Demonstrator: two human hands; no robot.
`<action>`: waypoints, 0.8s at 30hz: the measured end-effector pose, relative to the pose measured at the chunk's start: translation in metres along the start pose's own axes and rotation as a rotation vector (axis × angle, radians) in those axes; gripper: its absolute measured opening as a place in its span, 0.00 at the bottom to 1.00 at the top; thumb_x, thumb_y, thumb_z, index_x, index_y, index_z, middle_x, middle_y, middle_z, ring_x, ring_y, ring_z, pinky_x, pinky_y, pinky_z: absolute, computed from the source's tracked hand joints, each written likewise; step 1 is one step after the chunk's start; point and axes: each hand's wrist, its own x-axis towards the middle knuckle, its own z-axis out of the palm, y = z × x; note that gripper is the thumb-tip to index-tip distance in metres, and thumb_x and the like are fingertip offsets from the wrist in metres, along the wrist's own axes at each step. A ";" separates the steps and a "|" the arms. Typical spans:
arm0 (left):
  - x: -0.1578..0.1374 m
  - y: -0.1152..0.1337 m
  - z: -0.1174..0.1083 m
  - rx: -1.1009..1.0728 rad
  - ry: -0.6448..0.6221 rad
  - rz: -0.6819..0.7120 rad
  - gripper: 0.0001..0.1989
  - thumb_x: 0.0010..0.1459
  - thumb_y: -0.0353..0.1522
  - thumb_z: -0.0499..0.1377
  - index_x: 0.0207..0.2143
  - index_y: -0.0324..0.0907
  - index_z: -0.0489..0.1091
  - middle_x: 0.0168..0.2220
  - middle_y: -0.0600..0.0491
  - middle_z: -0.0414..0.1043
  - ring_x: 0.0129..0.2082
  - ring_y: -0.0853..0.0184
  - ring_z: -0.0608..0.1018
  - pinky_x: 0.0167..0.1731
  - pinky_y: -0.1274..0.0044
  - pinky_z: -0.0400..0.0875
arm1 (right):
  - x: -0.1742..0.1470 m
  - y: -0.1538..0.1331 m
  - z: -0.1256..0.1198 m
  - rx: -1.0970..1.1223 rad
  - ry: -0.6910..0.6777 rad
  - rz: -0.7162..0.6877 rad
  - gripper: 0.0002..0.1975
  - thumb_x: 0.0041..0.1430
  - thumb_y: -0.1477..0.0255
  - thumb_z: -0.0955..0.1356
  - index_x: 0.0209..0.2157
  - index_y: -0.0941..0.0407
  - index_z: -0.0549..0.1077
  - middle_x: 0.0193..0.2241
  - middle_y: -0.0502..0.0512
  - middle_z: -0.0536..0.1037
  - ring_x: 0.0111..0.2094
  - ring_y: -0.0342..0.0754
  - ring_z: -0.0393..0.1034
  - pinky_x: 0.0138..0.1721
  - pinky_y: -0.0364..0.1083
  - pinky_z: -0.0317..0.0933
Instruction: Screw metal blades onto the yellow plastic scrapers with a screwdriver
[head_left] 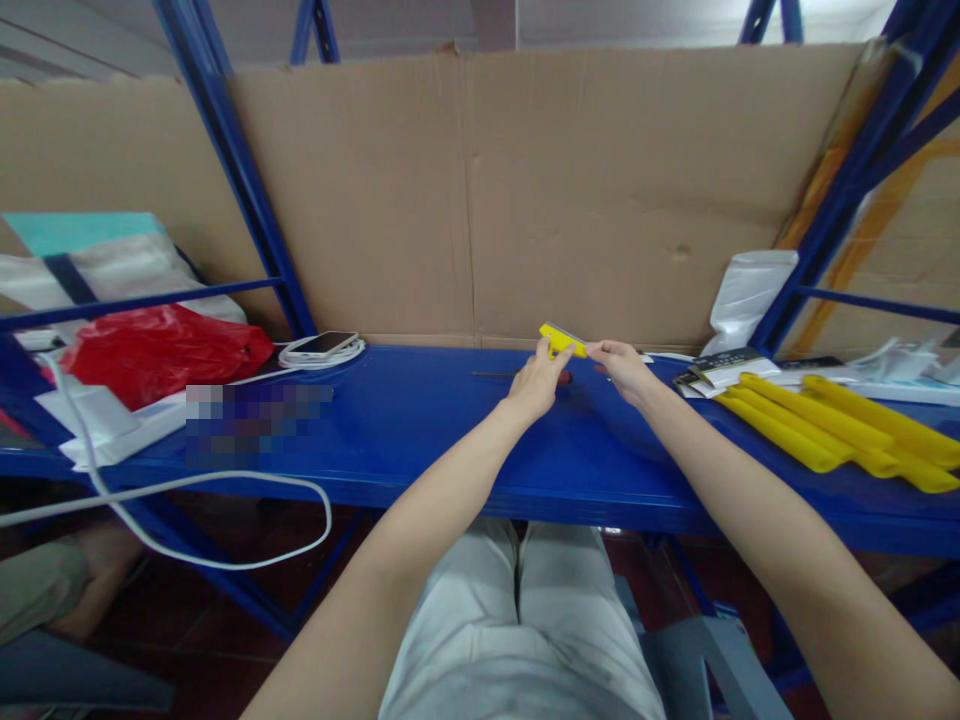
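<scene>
My left hand [535,384] is closed on a small yellow scraper head [564,341] with a grey strip along its upper edge, held just above the blue table. The pinched fingers of my right hand [619,366] meet the right end of this piece; anything small between them is too tiny to make out. Under and behind my left hand lies a screwdriver [491,374], its thin shaft pointing left and its red handle partly covered by my fingers.
Several yellow plastic handles [840,425] lie on the blue table [420,420] at right, beside printed cards [731,370] and a white bag [750,295]. At left are a phone [326,344] on a coiled cable, a red plastic bag [169,350] and a power strip [142,430]. Cardboard [360,200] closes off the back.
</scene>
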 end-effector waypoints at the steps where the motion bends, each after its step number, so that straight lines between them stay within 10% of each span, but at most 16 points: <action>1: 0.000 0.000 0.000 -0.009 0.005 -0.002 0.34 0.54 0.19 0.53 0.62 0.50 0.62 0.67 0.45 0.50 0.62 0.51 0.65 0.57 0.64 0.62 | 0.000 0.000 0.000 -0.007 -0.001 -0.005 0.13 0.48 0.60 0.71 0.26 0.56 0.73 0.34 0.56 0.81 0.37 0.48 0.70 0.41 0.47 0.61; 12: 0.003 -0.012 0.002 -0.041 -0.029 0.012 0.40 0.48 0.14 0.53 0.62 0.50 0.63 0.68 0.46 0.47 0.60 0.52 0.68 0.58 0.63 0.63 | -0.001 -0.001 -0.003 -0.146 -0.036 -0.058 0.13 0.52 0.60 0.69 0.27 0.56 0.73 0.29 0.53 0.78 0.36 0.48 0.70 0.43 0.49 0.63; 17: 0.011 -0.021 0.004 -0.167 0.029 -0.054 0.39 0.48 0.15 0.53 0.61 0.47 0.64 0.64 0.46 0.54 0.62 0.57 0.66 0.59 0.68 0.63 | 0.005 0.000 -0.026 -0.665 -0.018 -0.251 0.08 0.56 0.73 0.66 0.30 0.55 0.79 0.40 0.59 0.80 0.47 0.55 0.71 0.52 0.55 0.61; 24: 0.015 -0.029 0.001 -0.303 0.024 -0.177 0.39 0.46 0.15 0.54 0.62 0.42 0.62 0.54 0.42 0.67 0.54 0.57 0.72 0.53 0.68 0.70 | 0.014 0.024 -0.055 -1.168 -0.171 0.025 0.22 0.51 0.82 0.66 0.49 0.57 0.78 0.48 0.66 0.79 0.50 0.59 0.73 0.49 0.53 0.66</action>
